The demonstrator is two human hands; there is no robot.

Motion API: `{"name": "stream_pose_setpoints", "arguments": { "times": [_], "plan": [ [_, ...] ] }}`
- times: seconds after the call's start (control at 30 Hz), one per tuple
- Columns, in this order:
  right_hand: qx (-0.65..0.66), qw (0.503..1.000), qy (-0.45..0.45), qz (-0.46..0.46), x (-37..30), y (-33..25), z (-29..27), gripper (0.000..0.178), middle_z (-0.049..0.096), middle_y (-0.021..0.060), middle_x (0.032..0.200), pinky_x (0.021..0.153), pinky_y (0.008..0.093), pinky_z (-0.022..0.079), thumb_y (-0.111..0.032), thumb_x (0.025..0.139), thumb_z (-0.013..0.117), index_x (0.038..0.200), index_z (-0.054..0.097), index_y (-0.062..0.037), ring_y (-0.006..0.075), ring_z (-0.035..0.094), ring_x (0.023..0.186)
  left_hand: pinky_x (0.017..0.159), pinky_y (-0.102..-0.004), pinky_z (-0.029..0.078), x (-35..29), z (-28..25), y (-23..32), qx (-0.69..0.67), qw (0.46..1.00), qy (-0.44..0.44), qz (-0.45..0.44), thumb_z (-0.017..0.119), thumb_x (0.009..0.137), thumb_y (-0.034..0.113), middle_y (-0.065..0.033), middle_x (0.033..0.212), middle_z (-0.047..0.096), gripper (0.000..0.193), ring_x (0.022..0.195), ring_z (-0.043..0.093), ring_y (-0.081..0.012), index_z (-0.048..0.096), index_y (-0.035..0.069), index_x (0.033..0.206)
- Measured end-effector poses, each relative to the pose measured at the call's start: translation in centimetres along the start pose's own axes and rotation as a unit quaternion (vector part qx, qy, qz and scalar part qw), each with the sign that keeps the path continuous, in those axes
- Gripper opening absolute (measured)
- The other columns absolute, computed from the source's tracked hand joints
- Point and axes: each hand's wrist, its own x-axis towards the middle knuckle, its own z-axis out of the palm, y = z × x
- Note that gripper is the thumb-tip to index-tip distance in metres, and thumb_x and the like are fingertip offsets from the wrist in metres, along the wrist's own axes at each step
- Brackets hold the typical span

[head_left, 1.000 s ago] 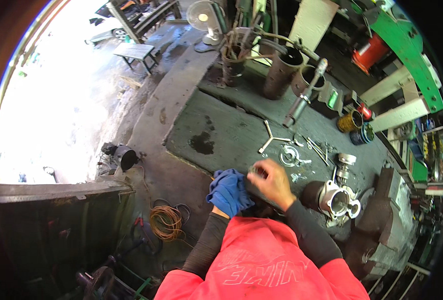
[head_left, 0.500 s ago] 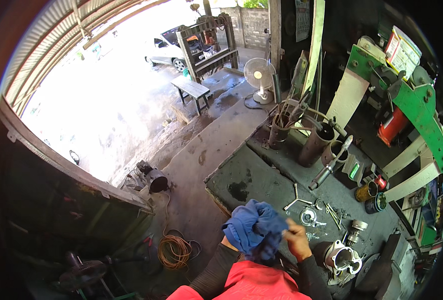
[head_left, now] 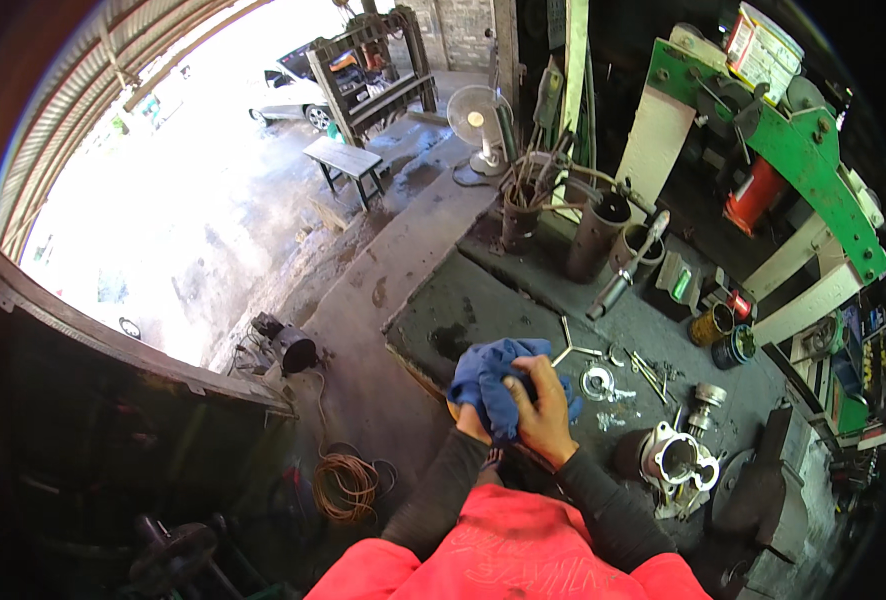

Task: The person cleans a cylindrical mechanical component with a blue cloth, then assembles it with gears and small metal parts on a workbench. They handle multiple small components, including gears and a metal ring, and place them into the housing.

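Clock positions are read from the blue cloth (head_left: pixel 488 378), with 12 at the top of the view. On the floor at 8 o'clock lies a coil of orange cable (head_left: pixel 345 483). The left hand (head_left: pixel 471 424) sits at the cloth's 8 o'clock edge; folds cover its fingers, so whether they grip cannot be told. The cloth is bunched between the 2 hands, in view over the near edge of the dark-topped workbench (head_left: pixel 503 292); any item inside it is hidden. As a judgement, keep the left hand steady and tuck in loose folds. The right hand (head_left: pixel 546 410) grasps the cloth from 4 o'clock, thumb and fingers curled onto it; even pressure and small turns should suit. Avoid trailing fabric across the Y-shaped 3-way wrench (head_left: pixel 569 347) at 2 o'clock, the round metal part (head_left: pixel 595 384) at 3 o'clock and the flanged metal housing (head_left: pixel 675 484) at 4 o'clock
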Motion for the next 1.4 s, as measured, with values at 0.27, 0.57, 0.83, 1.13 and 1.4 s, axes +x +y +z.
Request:
{"name": "stream_pose_setpoints", "arguments": {
  "times": [0.27,0.57,0.83,1.13,1.4],
  "plan": [
    [-0.108,0.979,0.126,0.121,0.0,-0.4,-5.6,0.016,0.067,0.0144,0.104,0.084,0.0369,0.053,0.000,0.095,0.066,0.109,0.073,-0.0035,0.0323,0.068,0.095,0.094,-0.0443,0.052,-0.1,-1.1,1.9,-0.121,0.986,0.069,-0.097,0.069,0.094,0.034,-0.0130,0.116,0.074,0.029,0.112,0.068,-0.0329,0.068,0.012,0.112],
    [0.333,0.857,0.193,0.343,-0.5,3.4,2.5,0.037,0.072,0.0080,0.112,0.090,0.0385,0.056,-0.036,0.110,0.061,0.129,0.069,-0.0049,0.0198,0.069,0.099,0.094,-0.0444,0.052,0.9,3.7,1.7,0.378,0.913,0.064,0.139,0.067,0.095,0.022,-0.0146,0.112,0.069,0.023,0.117,0.064,-0.0367,0.069,0.007,0.112],
    [0.497,0.676,0.222,0.498,-5.5,5.1,-1.3,0.009,0.064,0.0037,0.081,0.053,0.0277,0.043,-0.013,0.101,0.067,0.103,0.072,-0.0064,0.0123,0.056,0.063,0.098,-0.0421,0.052,0.8,-2.2,-1.0,0.278,0.956,-0.047,0.077,0.068,0.097,0.022,-0.0161,0.119,0.072,0.027,0.118,0.066,-0.0382,0.072,0.004,0.116],
    [0.233,0.882,0.099,0.397,-10.2,-12.1,-16.3,0.029,0.079,0.0096,0.103,0.095,0.0331,0.055,-0.024,0.108,0.066,0.113,0.078,0.0016,0.0166,0.071,0.103,0.103,-0.0396,0.052,7.5,-7.9,-12.8,0.491,0.784,-0.314,0.214,0.070,0.099,0.021,-0.0179,0.127,0.076,0.031,0.119,0.069,-0.0399,0.075,0.000,0.121],
    [-0.183,0.922,0.174,0.295,-12.8,-14.0,-36.8,0.026,0.076,0.0157,0.092,0.082,0.0384,0.056,-0.024,0.101,0.069,0.103,0.074,0.0017,0.0236,0.072,0.087,0.102,-0.0445,0.054,6.5,-5.7,-3.7,0.429,0.901,0.059,-0.041,0.073,0.097,0.014,-0.0228,0.120,0.075,0.030,0.112,0.071,-0.0366,0.074,-0.004,0.121]
  ]
}}
